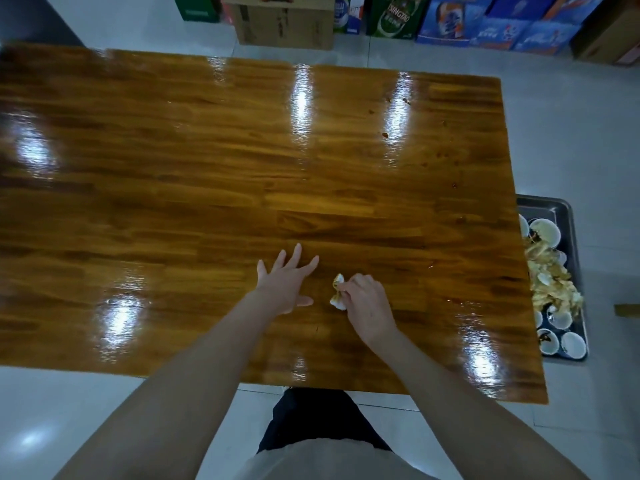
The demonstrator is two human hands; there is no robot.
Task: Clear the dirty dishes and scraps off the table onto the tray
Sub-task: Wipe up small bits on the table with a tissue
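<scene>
Pinching a crumpled, stained napkin (338, 292) in your curled right hand (367, 299) at the near middle of the table (173, 168), you look ready to carry off the last big scrap, while your left hand (285, 285) lies beside it, fingers spread flat, probably to steady you. The tray (568, 216) sits low off the table's right edge, loaded with white bowls (545, 232) and scraps (550, 282). The glossy wood mirrors the lights and shows dark spots (385, 135) far right, with cardboard boxes (287, 26) on pale tile beyond.
</scene>
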